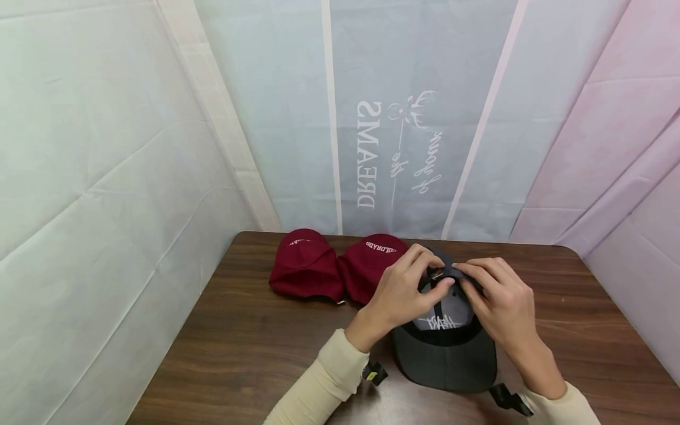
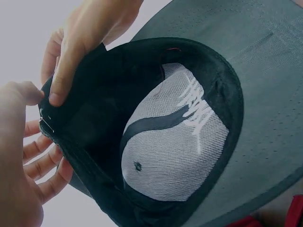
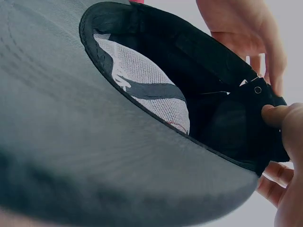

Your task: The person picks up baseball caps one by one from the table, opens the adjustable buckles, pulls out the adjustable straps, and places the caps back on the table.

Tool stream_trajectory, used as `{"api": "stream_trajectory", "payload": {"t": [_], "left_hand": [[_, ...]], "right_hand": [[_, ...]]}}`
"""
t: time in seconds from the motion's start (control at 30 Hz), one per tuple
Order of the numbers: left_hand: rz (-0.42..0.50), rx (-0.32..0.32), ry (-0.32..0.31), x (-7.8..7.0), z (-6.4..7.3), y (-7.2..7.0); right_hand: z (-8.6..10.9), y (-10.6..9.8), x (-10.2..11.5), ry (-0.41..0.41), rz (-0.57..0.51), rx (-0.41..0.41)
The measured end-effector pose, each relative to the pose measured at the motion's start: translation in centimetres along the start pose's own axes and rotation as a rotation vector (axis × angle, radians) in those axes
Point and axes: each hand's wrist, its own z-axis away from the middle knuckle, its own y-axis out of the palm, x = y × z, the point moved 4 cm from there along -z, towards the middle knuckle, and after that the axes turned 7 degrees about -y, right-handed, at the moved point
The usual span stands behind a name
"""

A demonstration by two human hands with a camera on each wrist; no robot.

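Note:
A dark grey cap (image 1: 446, 363) sits with its brim toward me and its inside showing, a lighter panel with white lettering within. At the back strap, my left hand (image 1: 406, 286) pinches the band beside a small metal buckle (image 1: 437, 274), other fingers spread behind it in the left wrist view. Just right of it, my right hand (image 1: 502, 298) pinches the other side of the band between thumb and fingers. In the right wrist view a round eyelet (image 3: 258, 90) shows near the strap (image 3: 272, 97). Fingertips partly cover the strap, so whether it is fastened cannot be told.
Two maroon caps (image 1: 305, 265) with white lettering lie side by side at the back, left of the grey cap; my left hand partly hides the nearer one. The brown wooden table (image 1: 239, 342) has pale cloth hangings (image 1: 393, 59) around it.

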Motion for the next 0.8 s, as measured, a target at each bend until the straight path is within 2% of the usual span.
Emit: {"api": "stream_trajectory", "payload": {"t": [0.23, 0.4, 0.67, 0.8], "left_hand": [[-0.009, 0.017, 0.003, -0.07, 0.36, 0.03], [0.022, -0.007, -0.017, -0.07, 0.39, -0.11], [0.174, -0.038, -0.144, 0.28, 0.15, -0.31], [0.198, -0.025, -0.145, 0.21, -0.16, -0.45]], "right_hand": [[0.39, 0.22, 0.39, -0.012, 0.0, 0.005], [0.27, 0.29, 0.3, -0.013, -0.016, 0.006], [-0.18, 0.42, 0.13, 0.004, -0.038, 0.003], [-0.51, 0.55, 0.15, -0.012, -0.051, 0.013]]}}
